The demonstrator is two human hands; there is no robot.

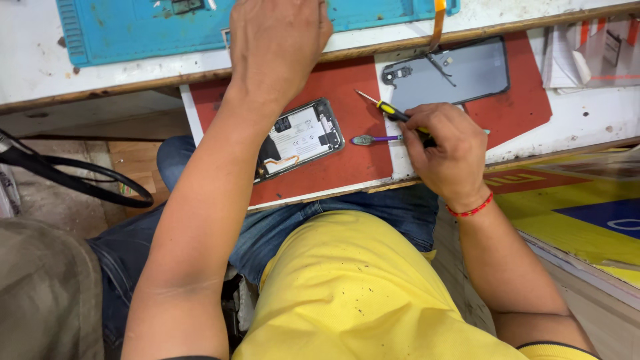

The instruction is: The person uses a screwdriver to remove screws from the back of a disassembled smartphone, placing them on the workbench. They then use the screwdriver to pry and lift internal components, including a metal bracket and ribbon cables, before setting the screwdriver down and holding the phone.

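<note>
The right hand [443, 150] has its grip closed around a small screwdriver [393, 115] with a black and yellow handle, fingers curled over the rear of the handle while the thin metal shaft sticks out up and to the left, tip just above the red board [347, 100]. The left hand [277, 40] reaches forward across the bench [27, 60], knuckles up, fingers bent down over the edge of a blue work mat [133, 27]; whether its grip is clenched on anything I cannot tell, as the fingertips are hidden.

Under the left forearm lies an opened phone [300, 139], back removed, its white-labelled battery and inner parts facing up on the red board. Just left of the right hand's fingers rests a second tool with a purple handle [375, 139], lying flat between the phone and that hand. Beyond the screwdriver, a grey back cover [460, 73] lies flat, camera holes at its left end, with an orange strip [439, 20] hanging near its top edge. The person wears a yellow shirt [353, 287], jeans and a red wrist thread [470, 210]. A black cable [73, 177] loops at the left.
</note>
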